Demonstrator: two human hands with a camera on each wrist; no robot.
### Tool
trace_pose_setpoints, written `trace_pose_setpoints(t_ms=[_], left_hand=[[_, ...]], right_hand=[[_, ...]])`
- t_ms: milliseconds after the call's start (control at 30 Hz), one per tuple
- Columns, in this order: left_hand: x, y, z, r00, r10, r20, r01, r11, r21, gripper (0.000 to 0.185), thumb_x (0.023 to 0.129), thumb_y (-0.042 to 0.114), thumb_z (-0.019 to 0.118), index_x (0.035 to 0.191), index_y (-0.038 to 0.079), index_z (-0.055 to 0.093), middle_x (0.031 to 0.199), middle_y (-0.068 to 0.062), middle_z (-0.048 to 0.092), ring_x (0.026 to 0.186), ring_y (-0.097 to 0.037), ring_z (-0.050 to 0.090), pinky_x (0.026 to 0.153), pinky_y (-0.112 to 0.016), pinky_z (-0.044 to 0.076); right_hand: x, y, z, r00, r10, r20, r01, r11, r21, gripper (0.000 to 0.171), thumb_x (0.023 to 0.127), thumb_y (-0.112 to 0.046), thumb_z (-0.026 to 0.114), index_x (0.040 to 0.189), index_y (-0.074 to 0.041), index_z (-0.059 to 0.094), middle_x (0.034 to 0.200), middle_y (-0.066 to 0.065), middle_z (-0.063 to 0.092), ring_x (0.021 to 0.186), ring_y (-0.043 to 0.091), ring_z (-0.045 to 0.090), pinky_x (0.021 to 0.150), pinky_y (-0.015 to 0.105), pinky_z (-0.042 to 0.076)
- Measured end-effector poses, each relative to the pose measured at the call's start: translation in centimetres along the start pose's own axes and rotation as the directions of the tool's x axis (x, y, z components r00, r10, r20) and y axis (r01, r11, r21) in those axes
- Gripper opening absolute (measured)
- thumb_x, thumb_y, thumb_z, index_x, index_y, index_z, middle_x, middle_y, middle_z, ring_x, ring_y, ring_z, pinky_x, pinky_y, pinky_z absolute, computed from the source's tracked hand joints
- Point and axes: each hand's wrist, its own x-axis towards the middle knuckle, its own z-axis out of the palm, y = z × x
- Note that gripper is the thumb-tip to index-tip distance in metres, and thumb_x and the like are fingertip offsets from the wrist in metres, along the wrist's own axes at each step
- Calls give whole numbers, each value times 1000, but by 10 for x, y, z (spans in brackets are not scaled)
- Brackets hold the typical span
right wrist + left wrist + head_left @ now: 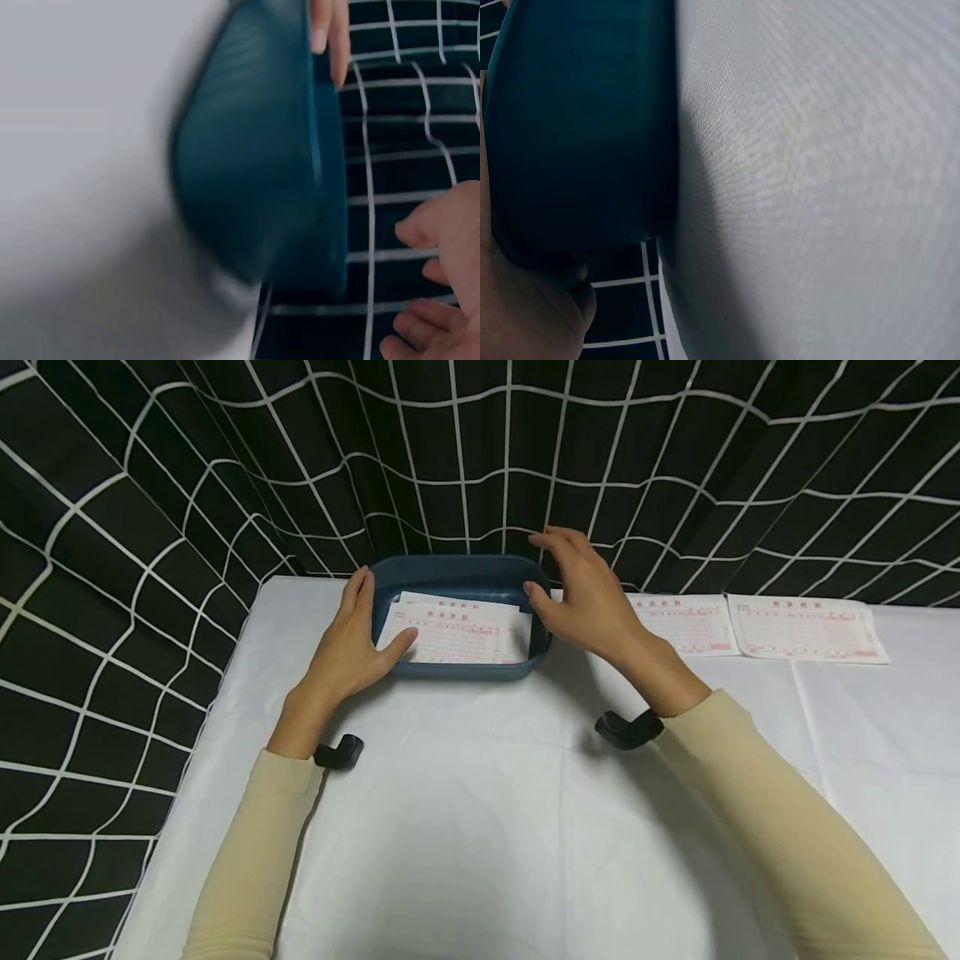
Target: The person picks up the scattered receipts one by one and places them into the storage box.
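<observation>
At the surface's (pixel 480 827) far edge, left hand (pixel 352 647) grips the tray (pixel 457 578) steady; right hand (pixel 581 597) hovers open.

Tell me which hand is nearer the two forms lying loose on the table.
Right. The right hand hovers by the tray's right end, beside the loose forms; the left hand holds the tray's far end.

White-covered worktop (pixel 480 827) in front of you.
On it you have a dark blue tray (pixel 457 670) at the far edge, and two printed forms (pixel 686 624) (pixel 806 628) lying flat side by side to its right.
</observation>
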Motion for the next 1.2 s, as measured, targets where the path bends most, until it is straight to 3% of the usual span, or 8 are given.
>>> trace_pose_setpoints(t_ms=[700, 1200], left_hand=[[0, 0, 1, 1000, -14, -3, 14, 1000, 13, 106, 97, 55, 66, 170, 4, 8, 180, -12, 7, 166, -35, 21, 130, -57, 30], [0, 2, 2, 1000, -18, -2, 18, 1000, 19, 106, 96, 55, 67, 170, 4, 9, 180, -12, 7, 165, -37, 22, 130, -58, 30]], right_hand=[[-66, 96, -34, 995, 75, -62, -76, 997, -7, 53, 97, -19, 69, 145, 1, 58, 153, 26, 52, 147, 45, 47, 121, 62, 36], [-84, 144, -56, 983, 181, -41, -183, 982, -55, 55, 99, -19, 69, 146, 3, 54, 154, 33, 47, 145, 53, 43, 119, 68, 32]])
